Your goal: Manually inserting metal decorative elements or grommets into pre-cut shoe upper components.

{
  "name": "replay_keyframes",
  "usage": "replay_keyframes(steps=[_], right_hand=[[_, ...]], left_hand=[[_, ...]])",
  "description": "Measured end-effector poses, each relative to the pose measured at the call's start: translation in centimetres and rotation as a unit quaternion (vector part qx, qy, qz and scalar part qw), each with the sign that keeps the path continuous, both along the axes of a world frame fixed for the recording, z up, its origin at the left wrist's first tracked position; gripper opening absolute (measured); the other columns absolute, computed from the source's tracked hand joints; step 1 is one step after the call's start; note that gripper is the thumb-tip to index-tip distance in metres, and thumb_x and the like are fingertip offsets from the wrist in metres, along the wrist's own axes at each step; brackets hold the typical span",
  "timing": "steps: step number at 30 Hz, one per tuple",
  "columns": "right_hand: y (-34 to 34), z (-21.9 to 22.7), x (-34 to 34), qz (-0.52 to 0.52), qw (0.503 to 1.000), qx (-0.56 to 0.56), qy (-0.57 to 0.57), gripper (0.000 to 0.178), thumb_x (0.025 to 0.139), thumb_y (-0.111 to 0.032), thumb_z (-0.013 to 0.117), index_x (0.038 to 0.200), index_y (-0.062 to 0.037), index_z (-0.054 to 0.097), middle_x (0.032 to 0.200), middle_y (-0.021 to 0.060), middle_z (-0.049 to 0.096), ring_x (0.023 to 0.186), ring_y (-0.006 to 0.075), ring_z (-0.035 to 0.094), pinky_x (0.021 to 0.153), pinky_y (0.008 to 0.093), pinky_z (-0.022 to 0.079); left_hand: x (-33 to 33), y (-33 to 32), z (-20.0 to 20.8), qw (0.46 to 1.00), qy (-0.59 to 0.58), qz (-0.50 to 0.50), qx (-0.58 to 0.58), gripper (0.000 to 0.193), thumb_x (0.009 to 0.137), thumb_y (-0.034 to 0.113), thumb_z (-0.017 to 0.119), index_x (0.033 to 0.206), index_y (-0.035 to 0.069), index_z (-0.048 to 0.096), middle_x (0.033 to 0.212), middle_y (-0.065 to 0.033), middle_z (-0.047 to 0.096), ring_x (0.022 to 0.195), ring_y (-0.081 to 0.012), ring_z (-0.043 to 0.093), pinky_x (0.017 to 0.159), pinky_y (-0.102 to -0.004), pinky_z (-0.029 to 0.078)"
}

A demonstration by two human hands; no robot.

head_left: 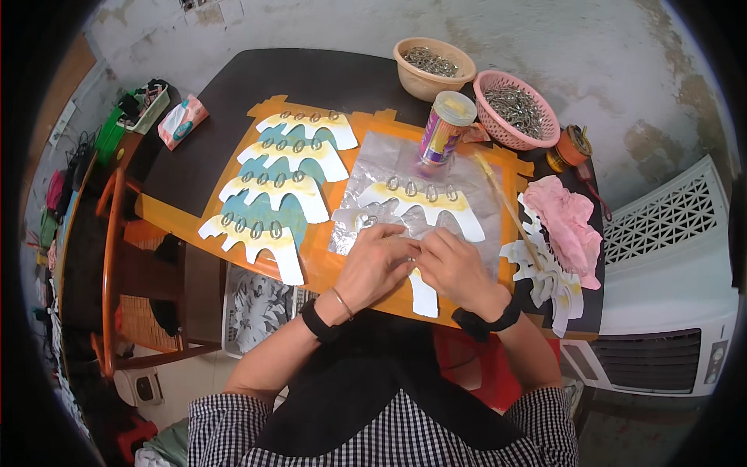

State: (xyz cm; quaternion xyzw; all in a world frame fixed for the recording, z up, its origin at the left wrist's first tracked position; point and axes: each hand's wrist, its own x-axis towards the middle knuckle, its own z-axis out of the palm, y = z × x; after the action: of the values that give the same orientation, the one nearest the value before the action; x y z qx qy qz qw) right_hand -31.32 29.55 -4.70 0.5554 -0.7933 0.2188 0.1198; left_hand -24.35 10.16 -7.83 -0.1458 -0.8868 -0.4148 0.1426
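Note:
My left hand [379,265] and my right hand [459,268] meet over a white scalloped piece [425,297] on the plastic-covered work area. The fingers of both are bent and pinched together at this piece; the fingertips and the exact spot they grip are partly hidden. One metal ring [364,222] shows at the piece's left end. Just beyond my hands lies another scalloped piece [459,210], yellow-smeared, with a row of oval metal rings [412,188]. To the left, several similar ringed pieces [299,159] lie in a column on a teal sheet.
A purple-labelled jar [447,128] stands behind the work area. A thin stick [510,206] lies right of it. Beyond are a beige bowl [416,80] and a pink basket [484,109] of metal parts. Pink cloth [562,226] covers stacked white pieces [556,300]. A tissue pack [183,121] sits left.

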Motion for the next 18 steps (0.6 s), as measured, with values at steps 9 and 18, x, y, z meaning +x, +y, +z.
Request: replay_keyframes(steps=[9, 18], right_hand=[[2.2, -0.1, -1.3, -0.024, 0.985, -0.045, -0.163, 0.010, 0.082, -0.009, 0.075, 0.091, -0.0047, 0.071, 0.096, 0.0063, 0.059, 0.090, 0.0249, 0.063, 0.074, 0.0372, 0.053], [1.5, 0.9, -3.1, 0.014, 0.971, 0.037, -0.238, 0.011, 0.084, -0.011, 0.076, 0.095, -0.0068, 0.075, 0.097, 0.0074, 0.060, 0.092, 0.0263, 0.062, 0.078, 0.0380, 0.051]], left_hand=[[-0.1, 0.1, -0.8, 0.999, 0.032, 0.000, -0.008, 0.009, 0.086, 0.013, 0.077, 0.095, 0.011, 0.077, 0.117, 0.0005, 0.076, 0.124, -0.0283, 0.059, 0.104, -0.0432, 0.042], [-0.3, 0.2, -0.7, 0.999, 0.028, 0.000, -0.016, 0.006, 0.086, 0.013, 0.077, 0.092, 0.013, 0.076, 0.116, 0.0009, 0.076, 0.124, -0.0286, 0.058, 0.105, -0.0438, 0.042]])
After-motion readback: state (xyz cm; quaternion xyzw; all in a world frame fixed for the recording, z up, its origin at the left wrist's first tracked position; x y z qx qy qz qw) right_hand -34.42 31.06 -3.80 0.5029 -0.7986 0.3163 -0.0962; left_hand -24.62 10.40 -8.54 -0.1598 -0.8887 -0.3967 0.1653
